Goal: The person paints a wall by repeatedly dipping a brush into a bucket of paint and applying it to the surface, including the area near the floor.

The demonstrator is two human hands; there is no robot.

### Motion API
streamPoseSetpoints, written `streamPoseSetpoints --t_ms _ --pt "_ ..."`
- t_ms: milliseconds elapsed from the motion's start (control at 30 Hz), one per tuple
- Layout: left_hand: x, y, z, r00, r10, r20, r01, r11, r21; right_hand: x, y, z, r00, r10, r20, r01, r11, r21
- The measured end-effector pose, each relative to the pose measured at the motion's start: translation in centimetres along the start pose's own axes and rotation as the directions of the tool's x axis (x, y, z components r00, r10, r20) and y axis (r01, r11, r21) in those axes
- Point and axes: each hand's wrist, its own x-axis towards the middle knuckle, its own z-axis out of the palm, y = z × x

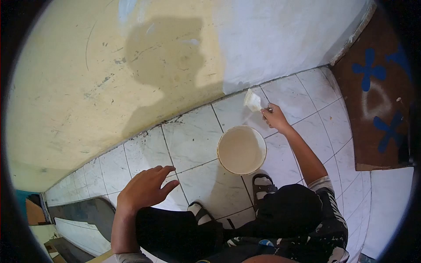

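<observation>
My right hand is closed around the handle of a paintbrush, whose whitish bristles point up and left, near the foot of the wall. Below and left of that hand, a round white bucket stands on the tiled floor, with pale contents inside. My left hand is empty, its fingers and thumb apart, above my knee at the lower left. The wall is scuffed yellow on the left, and a white part lies to its right.
A brown panel with blue shapes stands at the right. Dark, curved furniture lies at the lower left. My sandalled feet are on the white floor tiles just below the bucket. Dark specks line the wall's base.
</observation>
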Motion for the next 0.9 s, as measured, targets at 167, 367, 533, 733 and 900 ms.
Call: streamPoseSetpoints --t_ms 167,367,533,733,900 --pt "0.5 0.0 -0.2 1.000 0.005 0.013 -0.005 1.000 -0.007 -1.8 5.4 2.3 0.997 -0.079 -0.024 0.083 0.939 0.333" --pt "0.6 -0.2 -0.1 1.000 0.000 0.025 0.000 1.000 -0.003 -2.7 8.6 6.0 0.999 -0.022 0.045 -0.006 0.843 0.538" --pt "0.3 -0.2 -0.4 0.999 -0.006 0.040 0.006 1.000 -0.013 -3.5 7.8 10.4 0.983 0.044 0.178 -0.127 0.865 0.486" --pt "0.8 -0.6 -0.4 0.980 0.166 0.106 -0.165 0.986 -0.014 -4.4 6.1 15.8 0.959 0.057 0.276 -0.204 0.818 0.539" --pt "1.1 -0.8 -0.2 0.928 0.370 0.037 -0.370 0.929 -0.003 -3.3 5.0 13.8 0.989 0.069 0.133 -0.111 0.937 0.332"
